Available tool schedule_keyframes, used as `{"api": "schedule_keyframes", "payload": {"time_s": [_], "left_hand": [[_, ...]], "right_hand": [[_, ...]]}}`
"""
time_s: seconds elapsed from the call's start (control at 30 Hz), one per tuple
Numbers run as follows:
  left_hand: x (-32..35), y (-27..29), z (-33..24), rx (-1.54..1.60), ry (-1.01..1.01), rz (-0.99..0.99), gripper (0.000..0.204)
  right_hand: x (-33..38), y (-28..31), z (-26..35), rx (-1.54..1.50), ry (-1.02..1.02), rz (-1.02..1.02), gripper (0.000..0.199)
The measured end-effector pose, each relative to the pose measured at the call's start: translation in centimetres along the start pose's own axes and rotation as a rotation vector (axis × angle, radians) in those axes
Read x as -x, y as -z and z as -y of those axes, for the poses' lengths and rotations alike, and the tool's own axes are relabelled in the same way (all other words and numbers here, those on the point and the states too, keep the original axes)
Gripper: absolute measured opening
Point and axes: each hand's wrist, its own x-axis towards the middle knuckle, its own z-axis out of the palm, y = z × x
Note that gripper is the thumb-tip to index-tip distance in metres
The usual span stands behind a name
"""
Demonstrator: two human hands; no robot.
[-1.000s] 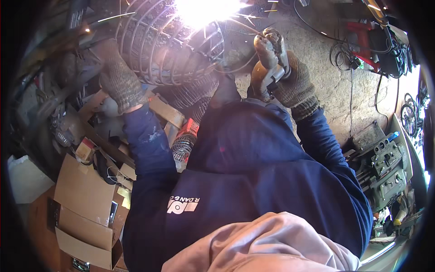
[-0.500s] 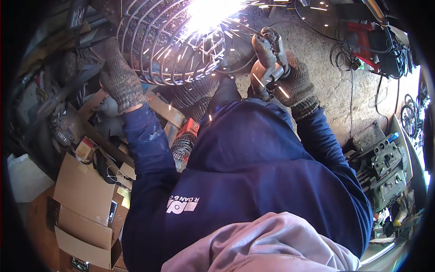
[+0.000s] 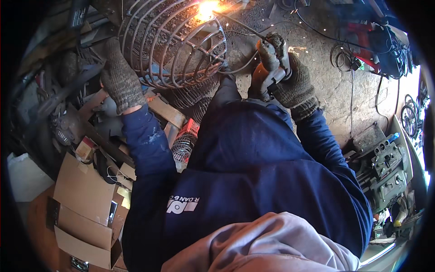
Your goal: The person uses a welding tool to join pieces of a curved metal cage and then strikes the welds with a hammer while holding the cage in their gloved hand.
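Welding: arc lit at the wire cage [image 3: 174,50]'s far rim.
Left hand [image 3: 120,81]: gloved, gripping the cage's near-left bars, steadying it.
Right hand [image 3: 294,84]: fist closed around electrode holder [image 3: 272,56], right of the cage; rod reaches the spark.
Next: probably feeding the rod steadily; glare hides the joint.

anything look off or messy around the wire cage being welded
Sparks scatter from the bright arc at the wire cage, which lies tipped on its side. Flattened cardboard boxes and scrap lie jumbled beside the left hand; cables snake loose across the ground.
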Motion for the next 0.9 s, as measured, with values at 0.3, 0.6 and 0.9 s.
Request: {"api": "schedule_keyframes", "payload": {"time_s": [0.3,0.6,0.9], "left_hand": [[0.0,0.1,-0.2,0.035,-0.017,-0.032,0.057],[0.0,0.6,-0.2,0.038,-0.009,-0.025,0.059],[0.0,0.8,0.0,-0.022,0.038,0.057,0.055]], "right_hand": [[-0.5,-0.3,-0.3,0.146,0.164,-0.039,0.050],[-0.5,-0.6,-0.7,0.074,0.141,-0.082,0.054],[-0.9,-0.4,0.2,0.288,0.111,0.035,0.051]]}}
